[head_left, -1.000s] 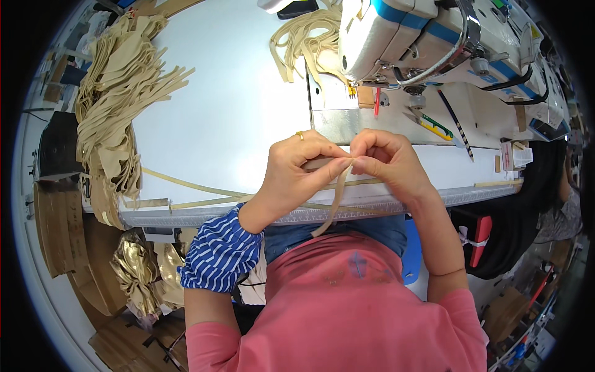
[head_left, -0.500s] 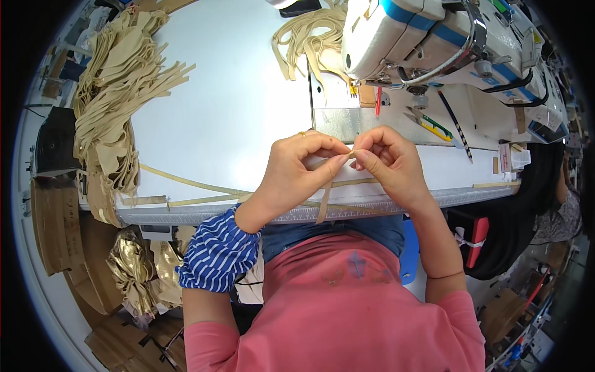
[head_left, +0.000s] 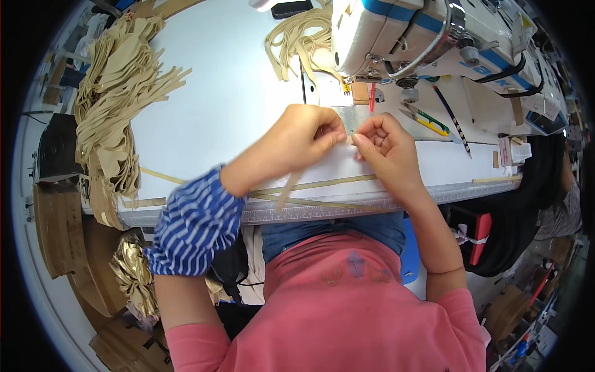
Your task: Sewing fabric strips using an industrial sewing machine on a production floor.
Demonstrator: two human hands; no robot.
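Between my two hands, over the table's near side, a narrow beige fabric strip is pinched by one end. My left hand is closed, thumb and fingers together, and the strip's loose tail dangles below it, slightly blurred. My right hand pinches with thumb and forefinger at a small beige end, its other fingers curled. The fingertips of both hands almost meet there. How much of the strip lies inside the left fingers is hidden.
A sewing machine stands at the back right, with small scissors and a striped pencil before it. Beige strips lie in a coil and a large pile. A ruler runs along the white table's front edge.
My left hand has moved up and turned over, its forearm swinging left. The strip's tail has swung left with it. My right hand has shifted slightly up.
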